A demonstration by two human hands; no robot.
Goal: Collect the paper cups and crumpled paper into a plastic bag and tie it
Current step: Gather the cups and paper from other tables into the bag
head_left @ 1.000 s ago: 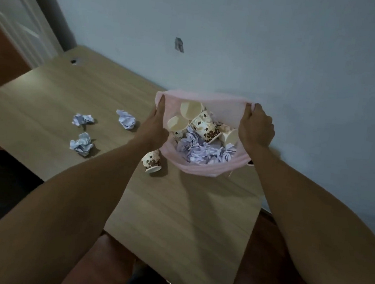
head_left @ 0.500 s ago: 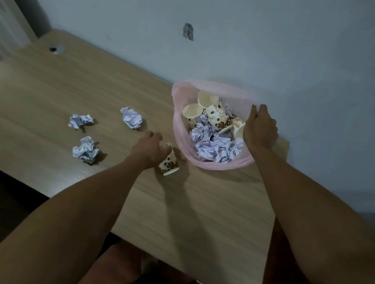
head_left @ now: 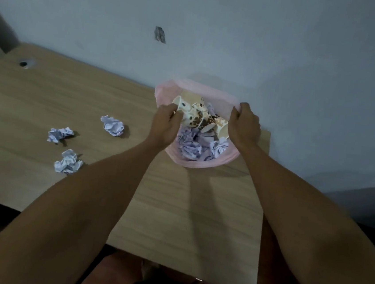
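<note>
A pink plastic bag (head_left: 202, 165) stands open on the wooden table (head_left: 48, 94) against the wall. Inside lie several brown-spotted paper cups (head_left: 209, 121) on top of crumpled paper (head_left: 190, 147). My left hand (head_left: 164, 125) is at the bag's left side, over the mouth, with its fingers closed on a paper cup (head_left: 188, 116). My right hand (head_left: 245, 124) pinches the bag's right rim. Three crumpled paper balls lie on the table to the left: one nearest the bag (head_left: 113, 126), one further left (head_left: 60, 134), one nearer me (head_left: 68, 161).
The grey wall runs right behind the bag. A cable hole (head_left: 24, 64) sits at the table's far left corner. The table ends just right of the bag, with dark floor beyond. My knees show under the near edge.
My left hand let go of the bag's rim, picked the paper cup off the table beside the bag and carried it up over the bag's mouth. My right hand stayed on the rim.
</note>
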